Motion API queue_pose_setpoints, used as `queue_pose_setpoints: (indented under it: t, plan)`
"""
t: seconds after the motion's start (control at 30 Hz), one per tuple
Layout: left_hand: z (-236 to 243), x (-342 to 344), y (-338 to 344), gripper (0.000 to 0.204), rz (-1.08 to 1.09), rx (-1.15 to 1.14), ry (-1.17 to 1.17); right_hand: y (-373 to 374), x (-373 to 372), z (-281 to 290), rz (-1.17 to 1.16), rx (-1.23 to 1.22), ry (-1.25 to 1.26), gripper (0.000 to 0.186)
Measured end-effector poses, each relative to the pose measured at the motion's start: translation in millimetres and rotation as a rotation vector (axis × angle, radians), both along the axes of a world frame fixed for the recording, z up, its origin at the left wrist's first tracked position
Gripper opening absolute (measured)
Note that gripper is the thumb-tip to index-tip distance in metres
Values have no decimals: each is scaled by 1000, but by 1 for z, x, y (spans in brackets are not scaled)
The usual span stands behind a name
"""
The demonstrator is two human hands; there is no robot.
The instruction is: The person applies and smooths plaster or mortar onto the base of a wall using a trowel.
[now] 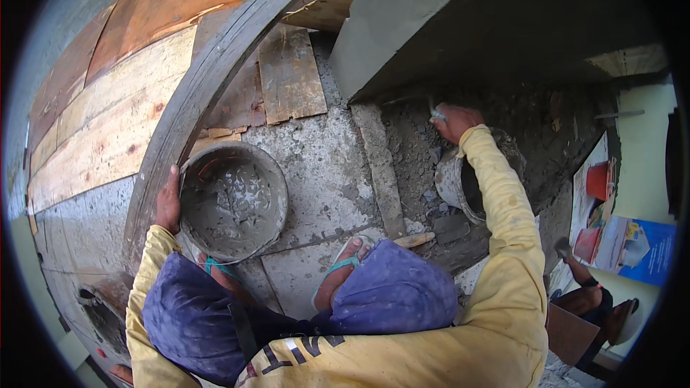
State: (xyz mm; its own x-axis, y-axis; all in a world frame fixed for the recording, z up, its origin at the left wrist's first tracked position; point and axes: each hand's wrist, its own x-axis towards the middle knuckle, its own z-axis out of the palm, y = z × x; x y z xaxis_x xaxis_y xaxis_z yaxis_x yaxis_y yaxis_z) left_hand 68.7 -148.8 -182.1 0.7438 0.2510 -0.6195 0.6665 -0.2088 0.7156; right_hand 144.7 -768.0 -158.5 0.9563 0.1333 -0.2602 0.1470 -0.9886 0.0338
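Observation:
A round bucket [233, 201] of wet grey mortar stands on the concrete floor, in front of my left foot. My left hand [168, 201] grips its left rim from outside. Farther right, my right hand [458, 123] reaches low, just under the edge of a grey plastered block [402, 21]. Its fingers are closed, and a small pale end shows beside them; what it belongs to is hidden. Just below that hand sits a second bucket [451, 178], tilted and dark inside, partly covered by my right sleeve.
A long timber [215, 65] crosses the left side beside plywood sheets [108, 100]. A flat strip [379, 165] and a short wooden piece [415, 240] lie near my right foot. At lower right are another person's arm [581, 273] and red containers [598, 181].

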Motion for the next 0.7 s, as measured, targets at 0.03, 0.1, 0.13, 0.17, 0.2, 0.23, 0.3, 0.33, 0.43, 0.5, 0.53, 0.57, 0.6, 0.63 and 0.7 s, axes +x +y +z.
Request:
queue_pose_setpoints:
  t: [0.03, 0.1, 0.13, 0.17, 0.2, 0.23, 0.3, 0.33, 0.43, 0.5, 0.53, 0.57, 0.6, 0.63, 0.7]
  plan:
    - [-1, 0, 1, 72, -10, 16, -20, 8, 0, -4, 58, 37, 62, 32]
    - [-4, -1, 2, 72, -18, 29, -56, 26, 3, -18, 83, 59, 50, 32]
    - [-4, -1, 2, 72, -15, 30, -54, 36, 5, -26, 111, 97, 41, 33]
    - [-5, -2, 2, 71, -1, -4, -56, 43, 7, -33, 100, 99, 40, 32]
    - [-5, -3, 2, 71, 14, -36, -57, 49, 9, -40, 78, 76, 60, 32]
    - [-4, -4, 2, 71, 20, -34, -57, 54, 11, -45, 68, 70, 73, 31]
    - [-3, -5, 2, 71, 0, -61, -36, 60, 13, -54, 23, 27, 91, 32]
    - [-2, -5, 1, 71, 4, -60, -36, 62, 14, -57, 56, 58, 83, 32]
    - [0, -6, -1, 71, 39, -87, -34, 62, 13, -64, 7, 9, 77, 35]
    - [1, -7, -3, 70, 74, -116, -37, 60, 11, -66, 4, -10, 53, 35]
    - [1, -7, -4, 70, 62, -79, -38, 59, 10, -67, -3, -6, 43, 35]
    - [1, -7, -4, 70, 54, -60, -43, 57, 10, -67, 6, 17, 35, 35]
    - [1, -6, -4, 70, 44, -41, -46, 56, 9, -67, 4, 30, 22, 35]
    - [1, -6, -3, 70, 37, -40, -47, 53, 9, -66, 8, 40, 27, 35]
    - [1, -4, -1, 73, 17, -70, -6, 48, 11, -60, 16, 52, -17, 33]
